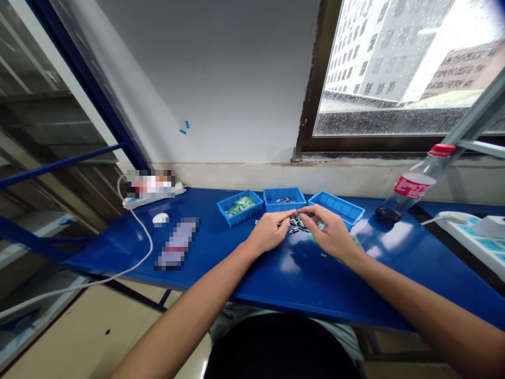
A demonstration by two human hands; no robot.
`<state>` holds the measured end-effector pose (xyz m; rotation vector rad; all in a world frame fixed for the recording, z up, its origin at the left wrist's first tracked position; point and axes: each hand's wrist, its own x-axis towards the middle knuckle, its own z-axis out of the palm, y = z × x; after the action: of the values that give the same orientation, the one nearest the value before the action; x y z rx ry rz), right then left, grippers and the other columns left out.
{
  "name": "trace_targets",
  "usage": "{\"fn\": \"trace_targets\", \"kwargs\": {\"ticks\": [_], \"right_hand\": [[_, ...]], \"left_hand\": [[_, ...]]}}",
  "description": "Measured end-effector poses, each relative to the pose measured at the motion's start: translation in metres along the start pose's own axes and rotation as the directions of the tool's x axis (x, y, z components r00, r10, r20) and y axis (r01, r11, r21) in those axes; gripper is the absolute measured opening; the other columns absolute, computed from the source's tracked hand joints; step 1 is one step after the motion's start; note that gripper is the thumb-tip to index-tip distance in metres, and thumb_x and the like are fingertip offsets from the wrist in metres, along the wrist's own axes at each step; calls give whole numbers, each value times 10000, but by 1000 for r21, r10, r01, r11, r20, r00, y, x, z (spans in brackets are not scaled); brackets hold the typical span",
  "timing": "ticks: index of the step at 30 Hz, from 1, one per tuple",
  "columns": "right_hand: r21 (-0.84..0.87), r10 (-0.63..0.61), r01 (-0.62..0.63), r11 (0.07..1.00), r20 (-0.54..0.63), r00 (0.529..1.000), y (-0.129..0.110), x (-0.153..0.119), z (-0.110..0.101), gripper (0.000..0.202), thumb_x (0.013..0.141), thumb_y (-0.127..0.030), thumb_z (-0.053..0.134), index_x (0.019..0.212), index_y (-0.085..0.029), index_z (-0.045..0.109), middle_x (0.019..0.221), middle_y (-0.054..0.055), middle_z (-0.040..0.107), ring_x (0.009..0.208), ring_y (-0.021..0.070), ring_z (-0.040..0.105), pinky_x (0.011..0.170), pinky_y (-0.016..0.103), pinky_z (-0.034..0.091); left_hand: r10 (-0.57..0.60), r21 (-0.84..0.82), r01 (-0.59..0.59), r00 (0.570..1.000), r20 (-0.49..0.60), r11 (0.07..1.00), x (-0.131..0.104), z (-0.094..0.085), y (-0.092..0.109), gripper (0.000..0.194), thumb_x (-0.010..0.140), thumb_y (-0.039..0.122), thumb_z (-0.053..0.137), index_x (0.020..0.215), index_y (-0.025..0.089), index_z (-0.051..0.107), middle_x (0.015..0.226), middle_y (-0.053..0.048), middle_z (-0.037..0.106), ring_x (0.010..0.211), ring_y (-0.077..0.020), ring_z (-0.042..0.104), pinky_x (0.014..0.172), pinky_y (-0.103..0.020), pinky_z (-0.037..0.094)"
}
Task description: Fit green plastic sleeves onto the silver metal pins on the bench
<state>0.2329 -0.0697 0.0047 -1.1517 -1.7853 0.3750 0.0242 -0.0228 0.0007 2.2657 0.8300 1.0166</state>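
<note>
My left hand point(270, 230) and my right hand point(327, 229) meet at the fingertips, low over the table. Thumb and fingers of each are drawn together; whatever is between them is too small to make out. Beneath and between the hands lies a loose heap of small metal pins or rivets point(294, 229), partly hidden by the fingers. Small green pieces point(320, 225) show by my right hand. Just behind stand three blue bins: the left bin point(232, 222) holds green pieces, the middle bin point(272, 206) a few metal pins, and the right bin point(351, 217) shows a bare floor.
A cola bottle point(414, 184) with a little dark liquid stands right of the bins. A power strip point(473, 237) lies at the right edge. On the left are a blurred-out flat object point(177, 245), a small white item point(160, 219) and a white cable point(150, 245).
</note>
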Motion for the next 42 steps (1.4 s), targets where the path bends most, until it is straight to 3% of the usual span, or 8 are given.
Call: {"fn": "trace_targets", "kwargs": {"ticks": [6, 12, 19, 27, 33, 37, 40, 42], "right_hand": [[21, 8, -7, 1000, -13, 1000, 1, 0, 1, 287, 1039, -474, 616, 1139, -226, 719, 953, 76, 750, 725, 209, 654, 682, 368, 553], [21, 1, -1, 1000, 1, 1000, 6, 1, 2, 295, 1018, -483, 651, 1144, -227, 726, 960, 88, 762, 765, 232, 677, 698, 392, 565], [-40, -11, 12, 999, 12, 1000, 11, 2, 1, 246, 1014, -458, 655, 1017, -236, 761, 937, 71, 772, 733, 216, 655, 689, 382, 546], [-146, -45, 64, 987, 125, 991, 19, 2, 2, 273, 1054, -440, 580, 1029, -242, 766, 875, 54, 754, 719, 219, 655, 681, 364, 511], [-112, -25, 45, 993, 167, 986, 22, 2, 4, 274, 1048, -449, 584, 1022, -247, 768, 898, 53, 768, 758, 229, 688, 715, 369, 535], [32, 77, -80, 996, 71, 994, 23, 6, 3, 333, 1037, -523, 585, 1024, -226, 735, 914, 72, 767, 789, 238, 705, 697, 364, 554], [186, 178, -182, 965, 40, 983, 27, 9, 3, 394, 1006, -594, 617, 1029, -214, 716, 824, 61, 743, 734, 229, 703, 657, 352, 565], [260, 229, -232, 938, 41, 973, 32, 12, 4, 419, 975, -620, 656, 1021, -208, 717, 818, 61, 745, 707, 218, 700, 617, 333, 557]], "left_hand": [[5, -83, -9, 999, -40, 996, 1, 4, 0, 362, 1020, 265, 600, 1354, 189, 716, 1285, -91, 786, 1168, -262, 766, 1058, -390, 602], [-1, -126, 1, 1000, -4, 992, 1, 2, 1, 590, 1003, 202, 618, 1576, 225, 478, 1195, -58, 811, 1087, -213, 781, 1039, -349, 580], [-15, -76, 12, 999, -38, 997, 3, 1, -3, 563, 962, 219, 699, 1506, 223, 552, 1075, -32, 825, 878, -182, 743, 875, -306, 577], [-27, -158, 13, 996, -86, 987, 3, 1, -1, 474, 983, 257, 682, 1446, 223, 591, 1065, -47, 805, 956, -192, 757, 889, -312, 593], [-31, -240, 8, 995, -92, 971, 3, 2, 1, 674, 952, 322, 751, 1552, 214, 466, 1148, -79, 801, 976, -204, 767, 921, -337, 612], [-22, -64, 14, 992, -126, 998, 3, 2, -6, 602, 970, 374, 727, 1510, 198, 526, 1306, -134, 738, 1161, -263, 726, 998, -392, 597], [48, 189, -47, 999, 0, 981, 2, 3, -13, 322, 991, 363, 685, 1255, 182, 716, 1291, -143, 743, 1256, -314, 675, 1119, -475, 528], [81, 268, -99, 994, 79, 958, 1, 4, -16, 317, 988, 377, 687, 1231, 180, 740, 1321, -146, 737, 1296, -324, 651, 1153, -493, 502]]}}
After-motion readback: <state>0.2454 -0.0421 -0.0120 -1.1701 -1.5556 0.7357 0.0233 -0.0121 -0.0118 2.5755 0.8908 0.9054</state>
